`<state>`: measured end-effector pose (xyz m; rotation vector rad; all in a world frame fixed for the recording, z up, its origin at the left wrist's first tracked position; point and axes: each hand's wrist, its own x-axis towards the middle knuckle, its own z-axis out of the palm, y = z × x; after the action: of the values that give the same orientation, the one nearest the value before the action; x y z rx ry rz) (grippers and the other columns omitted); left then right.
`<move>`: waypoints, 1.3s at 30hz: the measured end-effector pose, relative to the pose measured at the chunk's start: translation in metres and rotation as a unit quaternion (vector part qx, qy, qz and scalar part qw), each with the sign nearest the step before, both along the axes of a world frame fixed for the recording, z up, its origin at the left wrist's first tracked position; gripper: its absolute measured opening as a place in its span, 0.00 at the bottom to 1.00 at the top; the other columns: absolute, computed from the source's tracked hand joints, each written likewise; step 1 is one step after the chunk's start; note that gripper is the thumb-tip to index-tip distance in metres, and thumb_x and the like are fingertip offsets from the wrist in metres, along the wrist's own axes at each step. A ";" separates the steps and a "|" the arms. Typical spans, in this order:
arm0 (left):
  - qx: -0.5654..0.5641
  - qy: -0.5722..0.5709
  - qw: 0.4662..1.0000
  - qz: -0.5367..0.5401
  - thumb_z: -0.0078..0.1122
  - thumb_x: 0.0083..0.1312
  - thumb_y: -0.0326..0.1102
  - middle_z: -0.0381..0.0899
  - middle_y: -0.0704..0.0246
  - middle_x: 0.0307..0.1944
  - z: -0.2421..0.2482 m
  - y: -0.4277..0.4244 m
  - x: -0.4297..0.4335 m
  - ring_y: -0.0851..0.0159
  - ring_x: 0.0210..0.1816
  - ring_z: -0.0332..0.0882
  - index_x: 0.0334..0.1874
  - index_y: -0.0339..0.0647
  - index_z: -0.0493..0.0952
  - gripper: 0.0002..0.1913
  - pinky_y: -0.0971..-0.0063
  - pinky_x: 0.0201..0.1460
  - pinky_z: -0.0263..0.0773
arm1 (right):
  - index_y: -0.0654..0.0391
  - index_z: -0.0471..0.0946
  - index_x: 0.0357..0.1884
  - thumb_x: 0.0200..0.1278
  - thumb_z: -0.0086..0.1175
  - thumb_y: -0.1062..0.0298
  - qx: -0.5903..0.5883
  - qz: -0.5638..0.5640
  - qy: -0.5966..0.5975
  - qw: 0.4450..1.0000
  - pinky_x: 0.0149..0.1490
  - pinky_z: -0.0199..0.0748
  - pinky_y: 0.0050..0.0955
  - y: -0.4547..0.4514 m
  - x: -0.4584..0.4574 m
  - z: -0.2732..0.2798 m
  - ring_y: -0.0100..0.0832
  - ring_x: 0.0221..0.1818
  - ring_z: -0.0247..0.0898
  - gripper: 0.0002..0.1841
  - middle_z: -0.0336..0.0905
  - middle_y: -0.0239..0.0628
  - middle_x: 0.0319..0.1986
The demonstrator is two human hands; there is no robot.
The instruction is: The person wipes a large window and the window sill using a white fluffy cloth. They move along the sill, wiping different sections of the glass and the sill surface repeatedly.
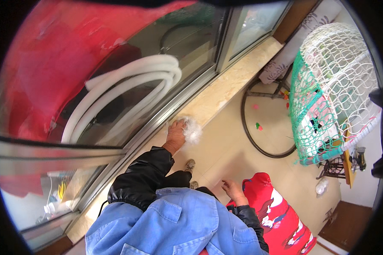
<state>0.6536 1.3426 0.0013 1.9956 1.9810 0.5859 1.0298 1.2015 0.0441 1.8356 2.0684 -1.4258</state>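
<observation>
On the marble windowsill (228, 88), a wad of white stringy plastic (192, 131) lies under and beside my left hand (175, 134). The fingers are curled over its near side, and part of the wad is hidden by them. My right hand (234, 191) hangs in front of my body with bent, slightly parted fingers, and nothing shows in it. Beside that hand is a red patterned cloth (274, 213) with white and dark shapes. The sliding window's metal track (172, 108) runs along the sill next to my left hand.
Behind the glass lie a coiled white hose (131, 73) and a large red sheet (60, 60). To the right, a green and white net (335, 83) hangs over the tiled floor, near a black hoop (245, 124). A treadle sewing machine (348, 162) stands at far right.
</observation>
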 end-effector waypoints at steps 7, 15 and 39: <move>-0.030 0.146 0.986 0.077 0.68 0.54 0.34 0.66 0.60 0.67 0.002 -0.137 -0.063 0.45 0.68 0.62 0.69 0.47 0.70 0.36 0.46 0.63 0.65 | 0.55 0.83 0.53 0.64 0.61 0.60 0.017 0.058 0.006 0.998 0.51 0.78 0.44 -0.069 0.009 -0.037 0.49 0.45 0.82 0.17 0.84 0.47 0.41; -0.004 0.153 0.983 0.097 0.67 0.57 0.35 0.67 0.57 0.66 -0.006 -0.208 -0.094 0.39 0.65 0.64 0.66 0.48 0.72 0.32 0.45 0.61 0.67 | 0.54 0.83 0.55 0.63 0.60 0.59 -0.057 0.074 -0.039 0.995 0.56 0.77 0.45 -0.147 0.013 -0.047 0.51 0.49 0.81 0.19 0.85 0.49 0.45; 0.111 0.051 0.992 -0.037 0.51 0.70 0.32 0.76 0.64 0.60 -0.018 0.210 0.084 0.53 0.68 0.64 0.56 0.38 0.77 0.15 0.57 0.63 0.63 | 0.54 0.82 0.54 0.64 0.60 0.59 -0.086 -0.096 -0.058 0.990 0.53 0.78 0.42 -0.095 -0.023 -0.019 0.47 0.48 0.81 0.18 0.83 0.46 0.43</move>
<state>0.7379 1.5527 -0.0170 2.2620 1.9636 0.7273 1.0073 1.1070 0.0252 2.0370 1.6979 -1.4472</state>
